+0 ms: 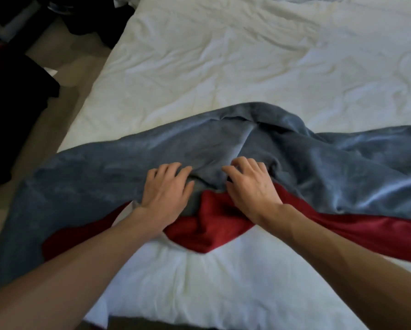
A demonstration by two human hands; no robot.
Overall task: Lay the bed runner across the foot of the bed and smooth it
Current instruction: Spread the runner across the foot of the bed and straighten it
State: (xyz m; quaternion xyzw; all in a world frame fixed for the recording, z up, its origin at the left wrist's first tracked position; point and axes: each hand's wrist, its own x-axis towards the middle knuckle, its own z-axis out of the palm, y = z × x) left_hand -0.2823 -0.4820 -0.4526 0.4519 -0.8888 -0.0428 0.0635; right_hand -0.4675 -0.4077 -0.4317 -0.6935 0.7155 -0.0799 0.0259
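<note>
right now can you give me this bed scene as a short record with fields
runner: grey-blue side up, red side showing at near edge, across bed
runner state: bunched in the middle, not flat
left hand: palm down on the grey-blue fabric
right hand: fingers curled on the central fold
bedding: white duvet, wrinkled
task status: laid, not yet smoothed

Blue-grey bed runner (pixel 92 177) with a dark red underside, plain white duvet (pixel 223 67).
</note>
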